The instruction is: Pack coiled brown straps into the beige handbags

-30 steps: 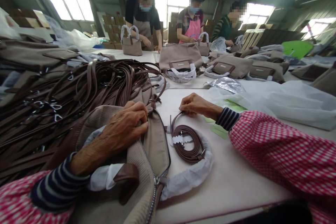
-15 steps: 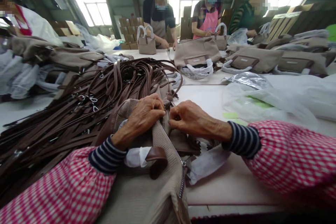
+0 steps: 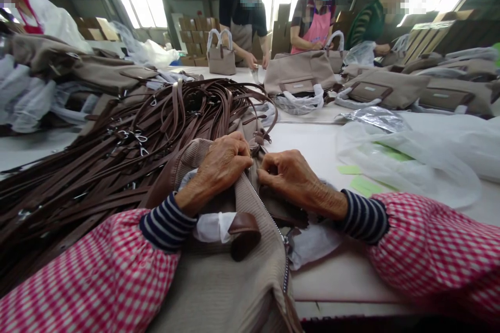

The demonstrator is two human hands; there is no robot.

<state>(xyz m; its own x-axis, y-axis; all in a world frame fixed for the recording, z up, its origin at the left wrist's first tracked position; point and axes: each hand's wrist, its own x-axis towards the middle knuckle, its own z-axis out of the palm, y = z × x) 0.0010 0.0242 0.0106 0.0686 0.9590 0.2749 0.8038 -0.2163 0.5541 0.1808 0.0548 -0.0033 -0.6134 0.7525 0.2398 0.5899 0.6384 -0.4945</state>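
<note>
A taupe ribbed handbag (image 3: 219, 281) lies in front of me, its metal zipper (image 3: 269, 209) running from near my hands down to the lower right. My left hand (image 3: 223, 165) is closed on the bag's edge beside the far part of the zipper. Just right of it, my right hand (image 3: 292, 176) is pinched at the opposite edge of the opening; its fingertips hide what they hold. A brown leather handle end (image 3: 245, 237), wrapped partly in white paper, rests on the bag below my left hand. Another white wrapping (image 3: 314, 244) shows under my right wrist.
A heap of brown leather straps (image 3: 128, 166) with metal clips spreads at left. Plastic bags (image 3: 441, 161) and green slips (image 3: 367, 186) lie right. More handbags (image 3: 300, 73) stand farther back, where several co-workers (image 3: 244, 21) are at the table.
The view has shifted slightly, so the bag and both hands appear a little farther right. Both hands keep their places at the zipper's far part.
</note>
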